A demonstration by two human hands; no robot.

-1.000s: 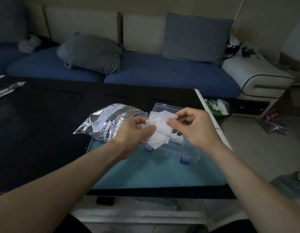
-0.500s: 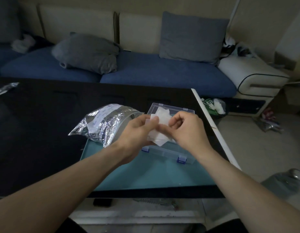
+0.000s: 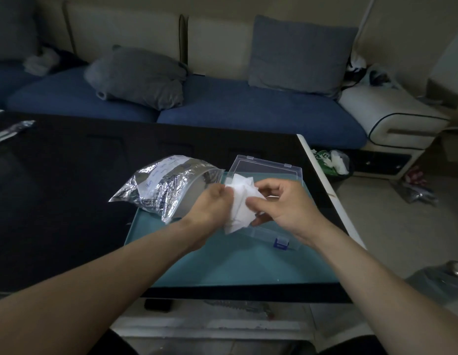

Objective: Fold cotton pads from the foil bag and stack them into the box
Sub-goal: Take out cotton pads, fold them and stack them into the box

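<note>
White cotton pads [image 3: 240, 202] are held between both hands, just above the clear plastic box [image 3: 287, 172]. My left hand [image 3: 210, 208] grips their left edge. My right hand [image 3: 281, 206] pinches the right side with thumb and fingers. The box stands open on a teal mat [image 3: 222, 262], its lid tilted back and its blue latch [image 3: 281, 243] at the front. The crumpled foil bag [image 3: 166, 185] lies left of the box, its mouth facing the hands. What lies inside the box is hidden by the pads and hands.
The mat sits on a dark table [image 3: 56, 188] whose right edge [image 3: 333, 198] is close to the box. A blue sofa [image 3: 248, 108] with grey cushions runs behind. A foil strip [image 3: 12, 129] lies far left. A bin with rubbish [image 3: 330, 162] is on the floor at right.
Both hands have stayed over the box with the pads. The pads have been turned and spread a little, and my right thumb has shifted onto their lower right part.
</note>
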